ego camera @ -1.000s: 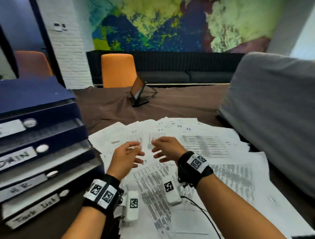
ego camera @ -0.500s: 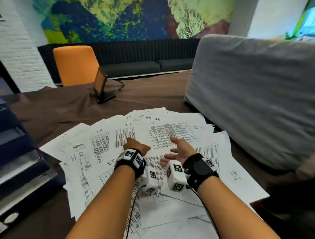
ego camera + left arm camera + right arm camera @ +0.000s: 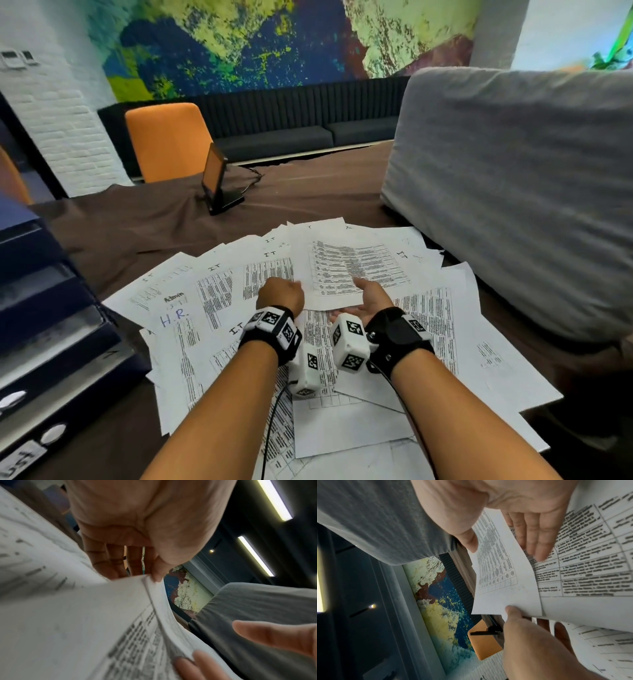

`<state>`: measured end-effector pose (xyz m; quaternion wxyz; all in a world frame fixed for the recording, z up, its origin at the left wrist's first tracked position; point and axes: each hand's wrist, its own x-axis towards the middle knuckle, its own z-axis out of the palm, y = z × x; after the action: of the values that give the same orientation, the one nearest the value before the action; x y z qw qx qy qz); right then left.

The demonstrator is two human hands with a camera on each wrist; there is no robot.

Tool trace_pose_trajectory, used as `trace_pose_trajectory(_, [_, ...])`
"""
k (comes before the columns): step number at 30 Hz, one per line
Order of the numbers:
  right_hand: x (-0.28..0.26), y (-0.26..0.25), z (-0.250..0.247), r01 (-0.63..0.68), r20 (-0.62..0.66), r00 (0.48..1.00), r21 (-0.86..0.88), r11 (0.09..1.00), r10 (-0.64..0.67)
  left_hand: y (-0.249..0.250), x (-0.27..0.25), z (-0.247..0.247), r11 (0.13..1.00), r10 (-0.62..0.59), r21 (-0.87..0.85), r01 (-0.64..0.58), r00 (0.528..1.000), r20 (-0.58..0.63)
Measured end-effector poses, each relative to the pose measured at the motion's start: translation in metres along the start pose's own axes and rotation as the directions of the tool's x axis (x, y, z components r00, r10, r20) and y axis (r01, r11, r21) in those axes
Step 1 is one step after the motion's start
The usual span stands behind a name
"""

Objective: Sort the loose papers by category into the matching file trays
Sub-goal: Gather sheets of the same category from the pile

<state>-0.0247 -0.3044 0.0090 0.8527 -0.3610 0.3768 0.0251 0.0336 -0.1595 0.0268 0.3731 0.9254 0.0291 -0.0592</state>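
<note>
Head view: the left hand (image 3: 281,294) now pinches a white printed sheet (image 3: 346,270) off the spread, right hand's (image 3: 371,301) fingers straight beneath, starting the sort.

The head camera looks forward and down from above the person's forearms, across the spread papers (image 3: 219,294) on the brown table (image 3: 144,226) toward the mural wall (image 3: 239,44). The left wrist camera sits close under the left hand (image 3: 137,520), looking along its palm. The right wrist camera, rolled sideways, looks along the right hand (image 3: 513,507). All three share the lifted sheet (image 3: 346,270), the grey cushion (image 3: 513,188) and the mural.
</note>
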Motion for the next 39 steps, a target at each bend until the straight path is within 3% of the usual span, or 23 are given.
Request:
trace_pose_trajectory(8, [0.028, -0.016, -0.014, 0.176, -0.103, 0.979, -0.013, 0.984, -0.177, -0.02, -0.009, -0.005, 0.964, 0.206, -0.175, -0.199, 0.978, 0.021])
trace_pose_trajectory(10, [0.023, -0.023, -0.011, 0.205, -0.117, 0.972, 0.002, 0.979, -0.203, -0.025, -0.006, -0.009, 0.95, 0.23, -0.233, -0.21, 0.971, 0.064])
trace_pose_trajectory(12, [0.014, -0.032, -0.015, 0.245, -0.142, 0.959, -0.022, 0.969, -0.245, -0.03, -0.007, -0.012, 0.941, 0.19, -0.309, -0.135, 0.969, 0.157])
trace_pose_trajectory(15, [0.009, -0.048, -0.031, 0.369, -0.225, 0.901, -0.059, 0.928, -0.372, -0.039, -0.008, -0.01, 0.954, 0.109, -0.294, -0.05, 0.977, 0.186])
trace_pose_trajectory(19, [-0.019, -0.069, -0.067, 0.485, -0.319, 0.789, -0.201, 0.851, -0.525, -0.047, -0.012, -0.001, 0.979, 0.11, -0.169, -0.111, 0.994, -0.015])
trace_pose_trajectory(21, [-0.043, -0.071, -0.086, 0.474, -0.311, 0.765, -0.321, 0.82, -0.564, -0.038, -0.016, 0.006, 0.973, 0.134, -0.19, -0.129, 0.991, 0.014])
trace_pose_trajectory(24, [-0.067, -0.068, -0.116, 0.32, -0.256, 0.804, -0.574, 0.754, -0.536, -0.016, -0.023, 0.022, 0.959, 0.155, -0.262, -0.104, 0.971, 0.184])
trace_pose_trajectory(26, [-0.074, -0.067, -0.13, 0.206, -0.247, 0.814, -0.723, 0.66, -0.525, -0.002, -0.028, 0.037, 0.967, 0.151, -0.237, -0.089, 0.953, 0.261])
trace_pose_trajectory(29, [-0.076, -0.064, -0.146, 0.126, -0.236, 0.82, -0.815, 0.566, -0.522, 0.016, -0.039, 0.059, 0.976, 0.165, -0.189, -0.11, 0.936, 0.312])
trace_pose_trajectory(33, [-0.064, -0.055, -0.159, 0.168, -0.193, 0.8, -0.837, 0.52, -0.568, 0.034, -0.048, 0.077, 0.976, 0.179, -0.177, -0.124, 0.921, 0.347])
trace_pose_trajectory(36, [-0.06, -0.051, -0.161, 0.233, -0.135, 0.778, -0.845, 0.481, -0.614, 0.037, -0.047, 0.077, 0.97, 0.123, -0.241, -0.037, 0.928, 0.351])
trace_pose_trajectory(39, [-0.064, -0.048, -0.151, 0.346, -0.026, 0.836, -0.751, 0.563, -0.548, 0.024, -0.04, 0.061, 0.924, 0.036, -0.36, 0.128, 0.909, 0.415])
